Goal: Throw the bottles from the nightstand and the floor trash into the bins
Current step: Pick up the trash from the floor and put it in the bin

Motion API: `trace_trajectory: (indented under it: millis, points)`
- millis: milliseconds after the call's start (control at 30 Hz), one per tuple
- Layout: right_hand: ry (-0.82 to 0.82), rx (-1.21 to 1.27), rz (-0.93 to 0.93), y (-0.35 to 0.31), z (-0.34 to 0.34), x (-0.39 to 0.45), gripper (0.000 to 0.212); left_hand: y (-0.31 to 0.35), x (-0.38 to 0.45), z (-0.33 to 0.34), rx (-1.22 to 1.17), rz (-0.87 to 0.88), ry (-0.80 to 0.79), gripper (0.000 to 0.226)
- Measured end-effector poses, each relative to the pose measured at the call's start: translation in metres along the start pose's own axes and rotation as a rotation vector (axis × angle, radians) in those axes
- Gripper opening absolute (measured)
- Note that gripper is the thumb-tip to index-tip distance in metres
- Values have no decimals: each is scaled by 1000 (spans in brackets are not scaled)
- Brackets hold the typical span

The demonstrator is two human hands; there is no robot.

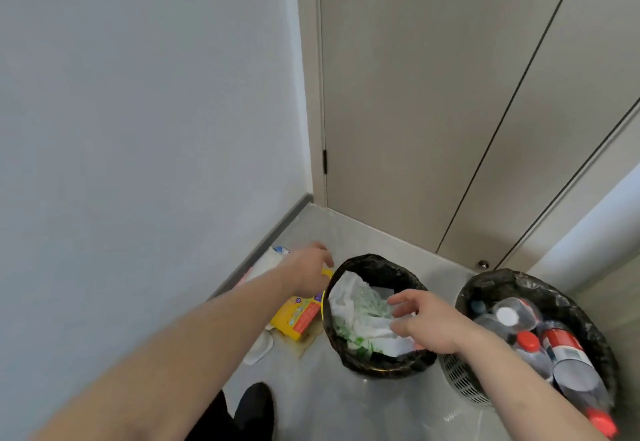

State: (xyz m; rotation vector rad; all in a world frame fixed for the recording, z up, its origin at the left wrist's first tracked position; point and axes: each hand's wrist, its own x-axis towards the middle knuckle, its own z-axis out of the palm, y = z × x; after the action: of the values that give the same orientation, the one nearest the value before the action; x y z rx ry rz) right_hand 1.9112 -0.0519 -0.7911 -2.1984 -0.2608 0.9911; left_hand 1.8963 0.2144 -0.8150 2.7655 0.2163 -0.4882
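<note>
- Your left hand (308,269) reached over the floor trash beside the wall, fingers loosely spread and holding nothing.
- Your right hand (420,321) hovered above the left bin (349,347), fingers relaxed and apart, empty.
- The left bin, lined with a black bag, held crumpled white and green paper (360,319).
- The right bin (571,298), also black-lined, held the bottles (540,340), several with red caps.
- A yellow packet (298,316) lay on the grey floor (346,406), touching the left bin's rim.
- White wrappers (266,262) lay near the skirting, partly hidden by your left hand.
- A white pad (259,348) lay just beside the packet.
</note>
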Motion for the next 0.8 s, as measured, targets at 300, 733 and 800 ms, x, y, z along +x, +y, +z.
trace_trajectory:
  millis: [300, 733, 800]
  points:
    - [-73, -85, -198, -104, 111, -2, 46, -141, -119, -32, 156, -340, -140, 46]
    - [-229, -521, -154, -117, 204, 68, 54, -249, -159, 46, -46, -529, -277, 51]
    - [-245, -602, -116, -103, 213, 85, 58, -255, -146, 59, -71, -520, -274, 53]
